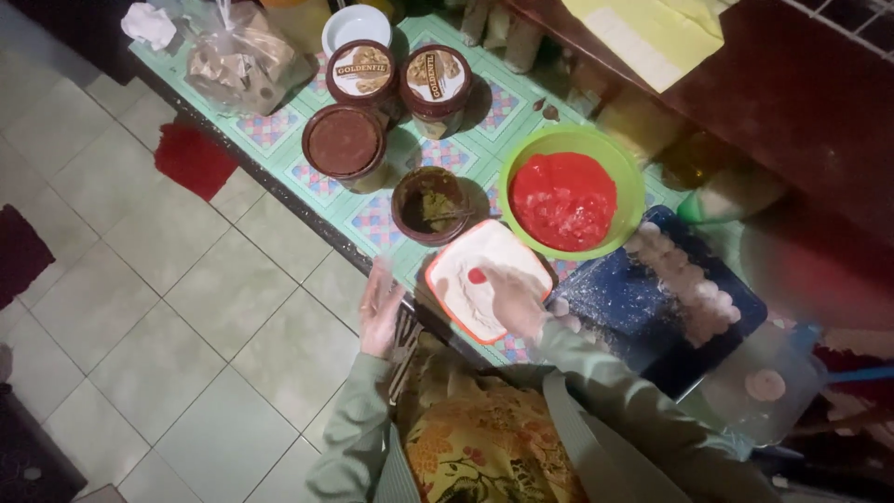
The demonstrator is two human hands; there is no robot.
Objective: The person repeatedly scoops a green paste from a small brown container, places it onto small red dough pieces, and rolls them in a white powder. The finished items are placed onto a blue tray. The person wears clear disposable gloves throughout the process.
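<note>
White flour coats your right hand as it presses open-fingered into the orange-rimmed dish beside a red piece, while your left hand hovers open, holding nothing.

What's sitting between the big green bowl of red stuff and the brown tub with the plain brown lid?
A small open brown pot with greenish paste, seen in the head view between the green bowl and the brown tub.

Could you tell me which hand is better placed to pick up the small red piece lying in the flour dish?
The right hand, probably. It is already over the orange-rimmed dish of white flour, beside the small red piece. The left hand hangs open off the table edge, away from the dish.
</note>
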